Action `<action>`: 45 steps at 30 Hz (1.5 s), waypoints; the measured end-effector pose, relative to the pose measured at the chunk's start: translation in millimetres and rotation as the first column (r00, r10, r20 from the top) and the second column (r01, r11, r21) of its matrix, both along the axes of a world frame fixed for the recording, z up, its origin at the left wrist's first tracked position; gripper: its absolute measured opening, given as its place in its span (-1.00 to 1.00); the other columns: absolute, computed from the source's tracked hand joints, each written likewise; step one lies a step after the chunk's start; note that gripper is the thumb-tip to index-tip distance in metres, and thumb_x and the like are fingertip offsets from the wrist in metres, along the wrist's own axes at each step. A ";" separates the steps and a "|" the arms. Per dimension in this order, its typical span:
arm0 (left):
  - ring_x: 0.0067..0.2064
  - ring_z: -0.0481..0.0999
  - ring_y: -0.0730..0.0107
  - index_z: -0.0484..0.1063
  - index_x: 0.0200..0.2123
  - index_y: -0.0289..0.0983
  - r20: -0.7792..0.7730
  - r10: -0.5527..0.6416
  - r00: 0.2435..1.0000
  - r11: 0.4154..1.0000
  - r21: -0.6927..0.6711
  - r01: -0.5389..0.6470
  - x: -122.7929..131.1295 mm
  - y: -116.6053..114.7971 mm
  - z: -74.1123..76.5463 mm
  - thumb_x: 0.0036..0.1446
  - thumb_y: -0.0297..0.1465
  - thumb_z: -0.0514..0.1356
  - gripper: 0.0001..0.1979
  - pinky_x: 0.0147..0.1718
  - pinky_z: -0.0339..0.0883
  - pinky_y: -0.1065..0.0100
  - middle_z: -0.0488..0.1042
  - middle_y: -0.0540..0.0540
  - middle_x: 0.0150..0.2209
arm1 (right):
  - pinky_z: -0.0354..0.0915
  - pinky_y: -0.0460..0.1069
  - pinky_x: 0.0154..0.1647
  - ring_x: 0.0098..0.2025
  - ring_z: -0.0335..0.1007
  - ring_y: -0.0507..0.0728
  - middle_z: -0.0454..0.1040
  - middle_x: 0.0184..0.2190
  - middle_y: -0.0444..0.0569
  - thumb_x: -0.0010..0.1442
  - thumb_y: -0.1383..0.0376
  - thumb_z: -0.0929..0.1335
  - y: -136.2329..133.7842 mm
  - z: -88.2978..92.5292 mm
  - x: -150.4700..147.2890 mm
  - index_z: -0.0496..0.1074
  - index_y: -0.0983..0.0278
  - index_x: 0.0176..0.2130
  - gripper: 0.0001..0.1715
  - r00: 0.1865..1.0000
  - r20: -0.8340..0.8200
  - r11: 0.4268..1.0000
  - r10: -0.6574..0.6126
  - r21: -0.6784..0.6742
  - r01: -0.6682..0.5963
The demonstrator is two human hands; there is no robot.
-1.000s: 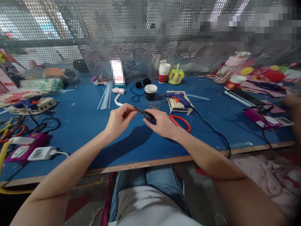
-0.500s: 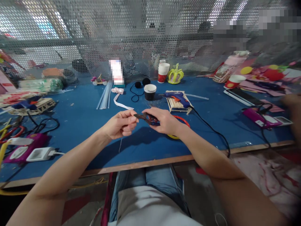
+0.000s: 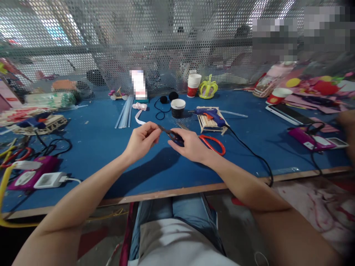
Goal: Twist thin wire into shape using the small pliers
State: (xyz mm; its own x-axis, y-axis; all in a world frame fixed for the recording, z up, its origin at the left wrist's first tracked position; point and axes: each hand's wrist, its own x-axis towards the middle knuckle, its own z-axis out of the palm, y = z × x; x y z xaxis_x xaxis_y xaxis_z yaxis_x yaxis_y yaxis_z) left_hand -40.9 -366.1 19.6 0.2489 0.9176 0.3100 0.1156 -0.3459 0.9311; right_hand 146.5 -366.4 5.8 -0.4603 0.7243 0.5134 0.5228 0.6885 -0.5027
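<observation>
The right hand point(image 3: 191, 146) is wrapped around the handles of the dark pliers point(image 3: 171, 135), which are raised above the table point(image 3: 155, 181) between its near and far edges. The left hand point(image 3: 142, 142) has its thumb and bent fingers at the nose tips; whether they pinch anything cannot be determined. A white ribbon point(image 3: 138, 117) lies beyond the left hand, toward the far edge, with its near end hidden.

Handling (estimated): the pliers should be light enough for one hand, stiff and not fragile, with little tendency to slip. Take hold at the rear of the handles, clear of the pivot.

Orientation: the long axis runs obliquely from the right palm, and the nose points toward the table's far left corner. Red-handled scissors point(image 3: 223, 147) rest beside the right wrist, on the side of the right edge
</observation>
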 end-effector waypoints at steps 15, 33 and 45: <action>-0.66 0.15 0.67 0.28 -0.39 -0.28 0.029 -0.019 0.999 0.999 -0.046 0.020 -0.8 -1.1 0.4 0.05 -0.32 0.18 -0.84 -0.70 0.01 0.57 0.32 0.06 -0.60 | 0.23 -0.07 -0.35 -0.37 0.31 0.04 0.44 -0.33 0.00 0.12 0.29 0.28 0.8 3.9 2.8 0.34 0.36 -0.15 -0.72 0.999 0.004 0.999 0.033 0.028 -0.033; -0.72 -0.05 0.71 0.29 -0.44 -0.28 0.411 -0.353 0.841 0.767 -0.388 0.512 -5.6 -0.7 4.0 0.00 -0.31 0.23 -0.81 -0.77 -0.11 0.60 0.14 0.13 -0.71 | 0.24 -0.05 -0.26 -0.32 0.31 0.06 0.43 -0.27 0.02 0.05 0.36 0.30 2.8 11.8 12.7 0.33 0.33 -0.08 -0.62 0.988 0.065 0.988 0.142 0.049 -0.145; -0.71 0.04 0.70 0.24 -0.45 -0.28 0.213 -0.163 0.963 0.959 -0.194 0.205 0.1 4.2 -5.3 0.06 -0.31 0.18 -0.81 -0.74 -0.08 0.58 0.25 0.11 -0.67 | 0.24 -0.04 -0.32 -0.37 0.29 0.06 0.42 -0.30 0.03 0.11 0.21 0.31 1.6 4.9 3.7 0.31 0.36 -0.09 -0.61 0.999 0.038 1.000 0.018 0.015 -0.018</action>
State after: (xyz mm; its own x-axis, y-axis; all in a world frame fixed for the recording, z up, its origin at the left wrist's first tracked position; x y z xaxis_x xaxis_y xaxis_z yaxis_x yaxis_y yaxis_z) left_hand -40.8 -362.0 14.3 0.3746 0.9112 0.1715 -0.1207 -0.1355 0.9834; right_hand 150.2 -364.9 10.7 -0.4922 0.7082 0.5062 0.5286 0.7052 -0.4725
